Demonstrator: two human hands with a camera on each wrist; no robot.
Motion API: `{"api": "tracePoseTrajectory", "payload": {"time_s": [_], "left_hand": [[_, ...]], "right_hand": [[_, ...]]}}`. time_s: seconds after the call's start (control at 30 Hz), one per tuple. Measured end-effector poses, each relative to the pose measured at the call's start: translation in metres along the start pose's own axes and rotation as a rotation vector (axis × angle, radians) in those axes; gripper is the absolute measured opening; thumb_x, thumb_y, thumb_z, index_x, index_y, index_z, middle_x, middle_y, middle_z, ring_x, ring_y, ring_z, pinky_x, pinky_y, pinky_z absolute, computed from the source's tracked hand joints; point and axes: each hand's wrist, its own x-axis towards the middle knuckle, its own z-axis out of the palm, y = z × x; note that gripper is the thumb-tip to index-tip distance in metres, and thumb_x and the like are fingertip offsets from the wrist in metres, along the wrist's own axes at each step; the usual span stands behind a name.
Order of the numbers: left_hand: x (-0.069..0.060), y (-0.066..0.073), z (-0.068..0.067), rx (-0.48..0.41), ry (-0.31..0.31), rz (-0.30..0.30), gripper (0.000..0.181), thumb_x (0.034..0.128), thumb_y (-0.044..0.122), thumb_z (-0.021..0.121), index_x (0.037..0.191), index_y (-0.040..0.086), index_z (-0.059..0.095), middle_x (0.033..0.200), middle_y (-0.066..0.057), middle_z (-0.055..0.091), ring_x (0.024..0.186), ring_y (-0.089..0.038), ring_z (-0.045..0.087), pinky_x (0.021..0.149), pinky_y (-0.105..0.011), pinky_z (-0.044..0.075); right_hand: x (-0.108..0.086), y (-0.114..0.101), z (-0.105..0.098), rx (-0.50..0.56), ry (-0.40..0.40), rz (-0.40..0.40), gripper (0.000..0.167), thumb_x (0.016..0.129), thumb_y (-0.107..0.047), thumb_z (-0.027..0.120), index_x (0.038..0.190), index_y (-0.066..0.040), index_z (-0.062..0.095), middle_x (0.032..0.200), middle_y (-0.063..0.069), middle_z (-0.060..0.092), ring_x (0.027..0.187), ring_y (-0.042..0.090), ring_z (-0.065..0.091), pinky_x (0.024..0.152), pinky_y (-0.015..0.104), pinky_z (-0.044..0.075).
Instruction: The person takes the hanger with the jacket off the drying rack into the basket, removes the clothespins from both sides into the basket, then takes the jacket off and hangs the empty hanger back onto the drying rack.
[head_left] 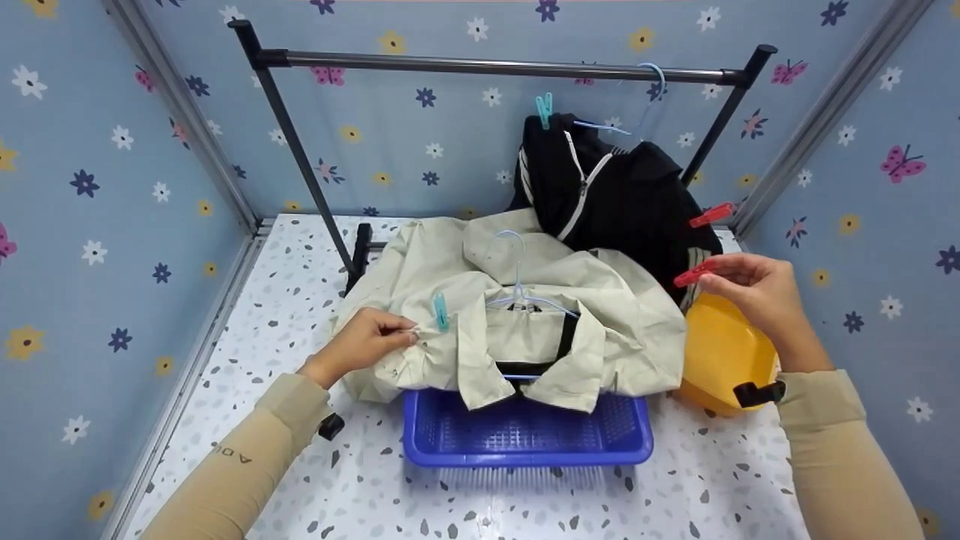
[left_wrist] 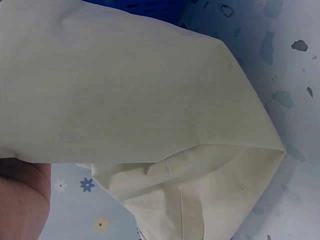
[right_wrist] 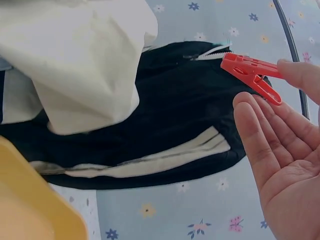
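A beige jacket (head_left: 645, 349) lies spread over the back of a blue basket (head_left: 525, 459), with a light blue hanger (head_left: 517, 289) in its collar. My left hand (head_left: 364, 346) pinches the jacket's fabric at its left shoulder, beside a teal clothespin (head_left: 440, 311) clipped there. In the left wrist view the beige cloth (left_wrist: 125, 95) hides most of that hand. My right hand (head_left: 757, 292) holds a red clothespin (head_left: 691, 274) between thumb and fingers, above a yellow container (head_left: 724, 360). The right wrist view shows this red clothespin (right_wrist: 250, 72) near the black jacket.
Behind, a black jacket (head_left: 630, 195) hangs on a blue hanger (head_left: 654, 75) from the dark rack (head_left: 465, 66). It bears a teal clothespin (head_left: 544, 110) and another red clothespin (head_left: 711, 215). Patterned walls (head_left: 97, 210) enclose the speckled tabletop (head_left: 360, 480).
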Motion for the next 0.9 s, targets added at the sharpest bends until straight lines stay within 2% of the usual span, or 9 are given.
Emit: {"api": "tracePoseTrajectory", "payload": {"time_s": [0.23, 0.47, 0.73, 0.9], "left_hand": [[-0.001, 0.0, 0.0, -0.012, 0.008, 0.012, 0.019, 0.0966, 0.004, 0.078, 0.114, -0.003, 0.083, 0.098, -0.016, 0.081, 0.075, 0.001, 0.059, 0.071, -0.016, 0.048], [0.0, -0.002, 0.0, -0.008, 0.003, 0.017, 0.018, 0.0971, 0.006, 0.078, 0.113, -0.001, 0.084, 0.098, -0.017, 0.081, 0.077, 0.0, 0.06, 0.073, -0.015, 0.049], [0.001, -0.002, 0.0, 0.008, 0.001, 0.003, 0.019, 0.0968, 0.007, 0.078, 0.114, 0.0, 0.084, 0.097, -0.016, 0.08, 0.078, -0.002, 0.061, 0.073, -0.017, 0.049], [0.001, -0.002, 0.0, 0.001, 0.002, 0.007, 0.019, 0.0966, 0.006, 0.078, 0.114, 0.0, 0.084, 0.097, -0.016, 0.08, 0.078, -0.002, 0.061, 0.073, -0.017, 0.05]], "right_hand": [[0.002, 0.009, -0.011, 0.009, 0.041, 0.028, 0.034, 0.099, -0.015, 0.082, 0.119, 0.012, 0.074, 0.096, -0.013, 0.081, 0.081, -0.003, 0.074, 0.077, 0.011, 0.058], [0.001, 0.017, -0.021, 0.011, 0.059, 0.092, 0.035, 0.099, -0.018, 0.082, 0.122, 0.008, 0.075, 0.093, -0.025, 0.077, 0.082, -0.004, 0.074, 0.08, 0.01, 0.058], [-0.002, 0.027, -0.031, 0.017, 0.096, 0.154, 0.037, 0.1, -0.019, 0.081, 0.123, 0.009, 0.072, 0.09, -0.025, 0.076, 0.08, -0.004, 0.074, 0.079, 0.01, 0.058], [-0.004, 0.036, -0.037, 0.015, 0.116, 0.197, 0.037, 0.1, -0.023, 0.081, 0.122, 0.005, 0.073, 0.091, -0.024, 0.075, 0.081, -0.003, 0.074, 0.08, 0.01, 0.058]]}}
